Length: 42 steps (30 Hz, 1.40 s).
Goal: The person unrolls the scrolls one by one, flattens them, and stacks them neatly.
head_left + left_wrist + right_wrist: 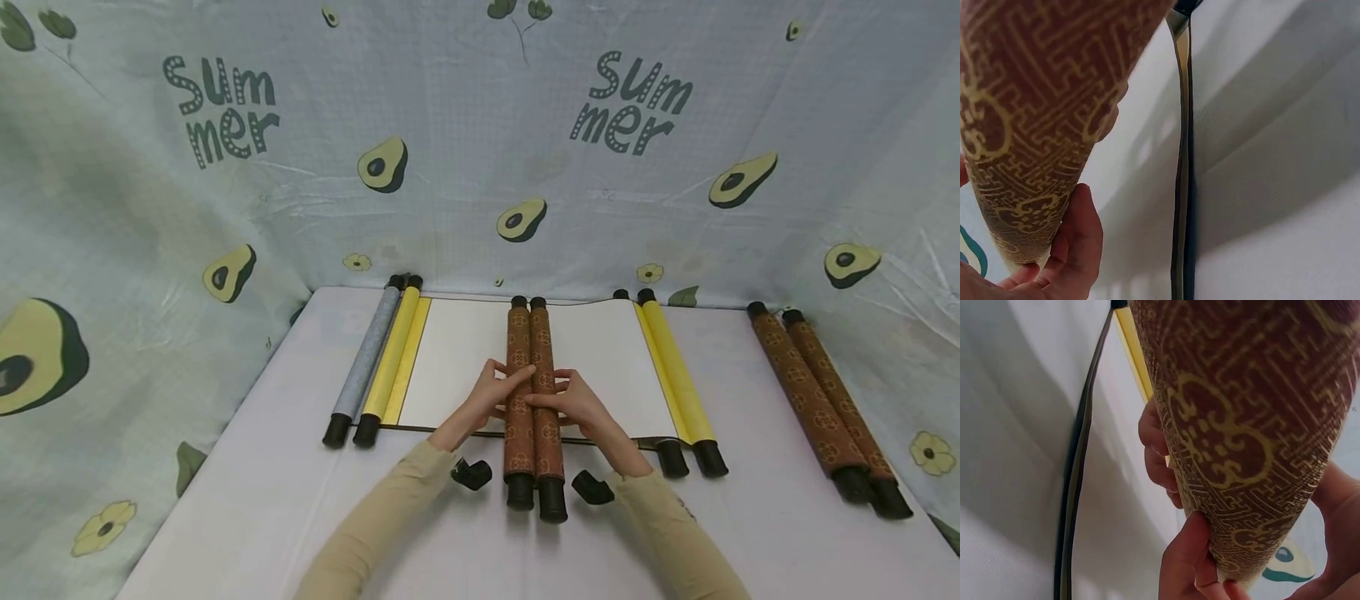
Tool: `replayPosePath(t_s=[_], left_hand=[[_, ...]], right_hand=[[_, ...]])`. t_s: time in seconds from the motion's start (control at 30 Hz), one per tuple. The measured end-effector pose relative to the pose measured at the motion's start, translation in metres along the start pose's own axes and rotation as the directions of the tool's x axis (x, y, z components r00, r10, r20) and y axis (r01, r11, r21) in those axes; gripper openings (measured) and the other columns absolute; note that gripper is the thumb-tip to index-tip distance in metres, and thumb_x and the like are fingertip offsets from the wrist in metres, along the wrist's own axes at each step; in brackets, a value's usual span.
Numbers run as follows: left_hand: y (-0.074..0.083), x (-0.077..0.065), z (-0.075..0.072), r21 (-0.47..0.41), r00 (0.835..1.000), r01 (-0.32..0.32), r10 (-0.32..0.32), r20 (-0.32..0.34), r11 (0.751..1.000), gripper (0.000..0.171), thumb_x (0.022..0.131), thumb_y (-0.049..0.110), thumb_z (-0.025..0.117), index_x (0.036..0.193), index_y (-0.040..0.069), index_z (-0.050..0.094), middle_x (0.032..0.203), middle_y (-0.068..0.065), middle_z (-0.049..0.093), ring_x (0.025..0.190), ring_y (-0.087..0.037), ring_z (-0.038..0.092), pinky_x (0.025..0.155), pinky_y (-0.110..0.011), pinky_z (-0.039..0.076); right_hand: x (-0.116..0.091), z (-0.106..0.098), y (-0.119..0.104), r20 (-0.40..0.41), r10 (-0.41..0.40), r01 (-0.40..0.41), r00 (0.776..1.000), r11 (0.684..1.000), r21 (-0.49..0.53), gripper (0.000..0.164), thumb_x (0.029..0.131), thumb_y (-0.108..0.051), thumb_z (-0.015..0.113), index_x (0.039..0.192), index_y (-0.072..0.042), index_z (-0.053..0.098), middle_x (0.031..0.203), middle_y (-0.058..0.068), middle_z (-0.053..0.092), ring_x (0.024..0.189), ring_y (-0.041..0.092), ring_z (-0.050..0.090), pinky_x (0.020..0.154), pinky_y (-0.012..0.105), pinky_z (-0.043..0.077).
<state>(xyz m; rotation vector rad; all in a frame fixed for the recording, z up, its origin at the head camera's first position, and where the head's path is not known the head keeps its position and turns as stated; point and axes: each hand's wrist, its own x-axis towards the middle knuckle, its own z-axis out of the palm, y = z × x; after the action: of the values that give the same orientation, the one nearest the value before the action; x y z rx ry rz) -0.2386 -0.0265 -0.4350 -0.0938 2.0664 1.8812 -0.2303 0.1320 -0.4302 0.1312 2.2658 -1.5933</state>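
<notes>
A brown patterned scroll (519,433), wound into two parallel rolls with black end knobs, is held lengthwise in the middle of the head view. On its left side my left hand (495,393) grips it, thumb laid over the top and fingers passing beneath. From the right my right hand (576,402) grips the other roll the same way. Gold motifs cover the brown scroll (1041,131) in the left wrist view, where fingertips curl around its underside. Beneath it lies a partly unrolled scroll with a white sheet (457,358) and yellow borders.
A yellow roll (393,350) and a grey-blue roll (367,358) flank the white sheet on the left, and another yellow roll (675,375) on the right. A second brown scroll (806,387) lies at the table's right side. Patterned cloth (450,233) hangs behind.
</notes>
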Motion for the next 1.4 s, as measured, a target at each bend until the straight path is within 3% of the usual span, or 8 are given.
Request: replayPosePath(t_s=[0.27, 0.57, 0.9, 1.13, 1.4], left_hand=[[0.002, 0.002, 0.001, 0.069, 1.000, -0.006, 0.007, -0.007, 0.998, 0.066, 0.075, 0.037, 0.067, 0.116, 0.000, 0.032, 0.108, -0.022, 0.048, 0.072, -0.021, 0.061, 0.056, -0.032, 0.052], [0.002, 0.000, -0.004, 0.076, 1.000, 0.017, -0.018, 0.022, 0.997, 0.062, 0.078, 0.030, 0.066, 0.121, -0.001, 0.034, 0.108, -0.021, 0.052, 0.078, -0.023, 0.061, 0.061, -0.034, 0.051], [0.020, -0.022, -0.007, 0.051, 0.998, 0.003, -0.006, 0.057, 0.999, 0.049, 0.081, 0.019, 0.061, 0.117, -0.003, 0.037, 0.104, -0.023, 0.053, 0.073, -0.018, 0.058, 0.063, -0.033, 0.051], [0.005, -0.005, -0.010, 0.024, 0.999, 0.024, -0.025, 0.045, 0.999, 0.055, 0.079, 0.023, 0.064, 0.121, -0.001, 0.039, 0.106, -0.022, 0.055, 0.075, -0.019, 0.060, 0.063, -0.033, 0.052], [-0.001, -0.004, -0.010, 0.010, 1.000, 0.009, -0.009, -0.003, 1.000, 0.058, 0.081, 0.023, 0.062, 0.125, -0.006, 0.038, 0.114, -0.023, 0.051, 0.084, -0.021, 0.060, 0.064, -0.033, 0.052]], right_hand=[[-0.005, 0.001, -0.004, 0.017, 0.010, -0.010, 1.000, 1.000, 0.001, 0.086, 0.074, -0.030, 0.070, 0.138, -0.003, 0.019, 0.125, 0.023, 0.040, 0.101, 0.033, 0.055, 0.071, 0.038, 0.051], [-0.010, -0.003, -0.001, 0.028, -0.005, 0.004, 1.000, 0.999, 0.033, 0.085, 0.076, -0.025, 0.069, 0.139, -0.005, 0.017, 0.129, 0.023, 0.037, 0.102, 0.034, 0.055, 0.075, 0.042, 0.050], [-0.010, -0.013, 0.002, 0.076, -0.025, 0.020, 0.997, 0.998, 0.066, 0.080, 0.079, -0.015, 0.063, 0.140, -0.002, 0.013, 0.132, 0.026, 0.036, 0.104, 0.030, 0.053, 0.076, 0.040, 0.050], [-0.011, -0.018, 0.006, 0.116, -0.063, 0.056, 0.991, 0.996, 0.063, 0.077, 0.078, -0.015, 0.062, 0.138, 0.002, 0.016, 0.124, 0.029, 0.040, 0.096, 0.025, 0.056, 0.076, 0.039, 0.050], [-0.012, -0.021, 0.006, 0.120, -0.057, 0.045, 0.991, 0.995, 0.094, 0.079, 0.078, -0.014, 0.055, 0.140, 0.002, 0.009, 0.120, 0.027, 0.040, 0.088, 0.019, 0.054, 0.071, 0.031, 0.049]])
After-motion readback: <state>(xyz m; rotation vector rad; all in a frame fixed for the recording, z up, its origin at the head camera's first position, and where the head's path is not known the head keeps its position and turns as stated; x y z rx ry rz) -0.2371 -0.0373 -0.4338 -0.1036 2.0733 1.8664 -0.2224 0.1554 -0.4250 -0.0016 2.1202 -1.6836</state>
